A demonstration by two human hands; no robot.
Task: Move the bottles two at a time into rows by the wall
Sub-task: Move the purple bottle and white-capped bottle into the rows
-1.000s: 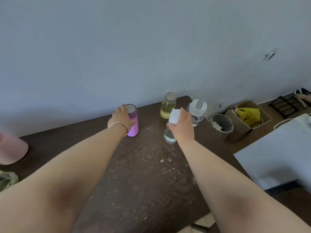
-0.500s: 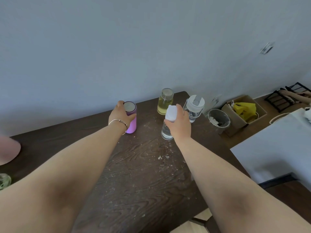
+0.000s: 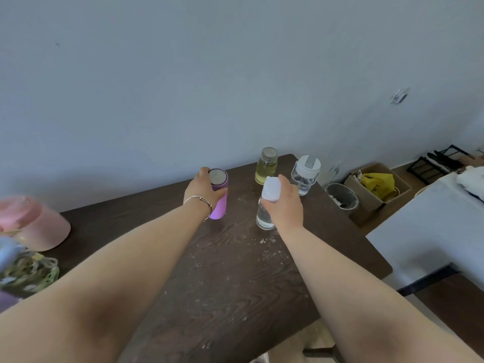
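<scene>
The left hand (image 3: 207, 191) has its fingers wrapped closed around the purple flask (image 3: 219, 195), which stands upright on the dark counter (image 3: 222, 271) near the wall (image 3: 183, 87). The right hand (image 3: 284, 203) is closed on the clear white-capped bottle (image 3: 265, 216), at about 3 o'clock from the flask. Beyond it, at 12 and 1 o'clock, stand a jar of yellow liquid (image 3: 265, 167) and a clear flip-lid bottle (image 3: 305, 175).

To place well, set both bases flat before letting go, keeping the right bottle clear of its neighbours and level with the flask.

Compared with a second ago, both bottles sit in much the same spots and both grips are unchanged; the view has mainly tilted.
</scene>
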